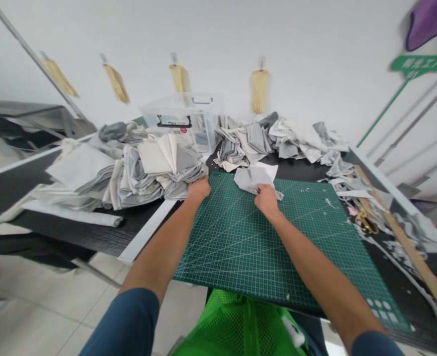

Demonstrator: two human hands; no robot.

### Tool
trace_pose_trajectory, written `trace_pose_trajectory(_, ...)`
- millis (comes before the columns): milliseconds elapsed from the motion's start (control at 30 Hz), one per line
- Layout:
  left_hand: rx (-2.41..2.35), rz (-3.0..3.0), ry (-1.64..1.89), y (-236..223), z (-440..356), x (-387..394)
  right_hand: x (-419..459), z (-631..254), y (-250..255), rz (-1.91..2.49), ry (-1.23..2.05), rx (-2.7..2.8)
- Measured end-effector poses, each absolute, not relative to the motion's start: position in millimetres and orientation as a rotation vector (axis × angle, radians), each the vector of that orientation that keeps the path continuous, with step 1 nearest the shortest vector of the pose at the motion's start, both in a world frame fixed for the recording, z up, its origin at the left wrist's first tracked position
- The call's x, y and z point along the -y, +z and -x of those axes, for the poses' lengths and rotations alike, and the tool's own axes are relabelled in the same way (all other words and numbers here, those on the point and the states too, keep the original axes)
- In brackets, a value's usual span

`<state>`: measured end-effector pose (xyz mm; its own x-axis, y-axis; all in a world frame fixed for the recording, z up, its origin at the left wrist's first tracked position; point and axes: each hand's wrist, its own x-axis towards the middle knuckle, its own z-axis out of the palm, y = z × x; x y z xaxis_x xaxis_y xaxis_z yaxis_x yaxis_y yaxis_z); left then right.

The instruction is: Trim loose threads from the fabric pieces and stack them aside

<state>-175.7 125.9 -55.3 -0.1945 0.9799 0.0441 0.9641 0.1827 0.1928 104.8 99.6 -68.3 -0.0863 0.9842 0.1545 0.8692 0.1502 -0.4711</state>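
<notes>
My right hand (pixel 266 198) is closed on the near edge of a light grey piece of fabric (pixel 254 176), which lies creased on the green cutting mat (pixel 236 232). A whiter piece (pixel 270 169) shows partly beneath it. My left hand (pixel 200 188) is at the right edge of a heap of folded fabric pieces (pixel 129 168), its fingers curled against the lowest grey layers (pixel 181 189). The fingertips of that hand are partly hidden by the cloth.
A clear plastic box (pixel 203 129) stands behind the heap. More crumpled fabric (pixel 255 138) lies along the wall. Gold-handled scissors (pixel 366 222), scraps and a wooden strip (pixel 407 252) lie at right. A white strip (pixel 149 230) and a fabric roll (pixel 73 212) lie at left.
</notes>
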Motion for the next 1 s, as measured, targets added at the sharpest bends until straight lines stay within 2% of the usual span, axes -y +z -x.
trace_pose_trajectory(200,-2.211,-2.103,0.382,-68,103,-113,-95,-119,-77,1.865,0.301,2.002)
trace_pose_trajectory(367,-2.135,-2.042,0.394,-65,58,-115,-88,-133,-75,1.87,0.429,2.017)
trace_pose_trajectory(467,-2.136,-1.973,0.39,-63,45,-115,-80,-156,-71,1.869,0.532,2.008)
trace_pose_trajectory(733,-1.956,-1.881,0.408,-66,26,-100,-56,-206,-74,2.033,0.448,1.771)
trace_pose_trajectory(933,-1.742,-1.905,0.616,-70,16,-81,-47,-200,-84,1.97,0.521,1.699)
trace_pose_trajectory(1000,-1.581,-1.805,0.797,-72,16,-77,-45,-202,-83,1.909,0.56,1.666)
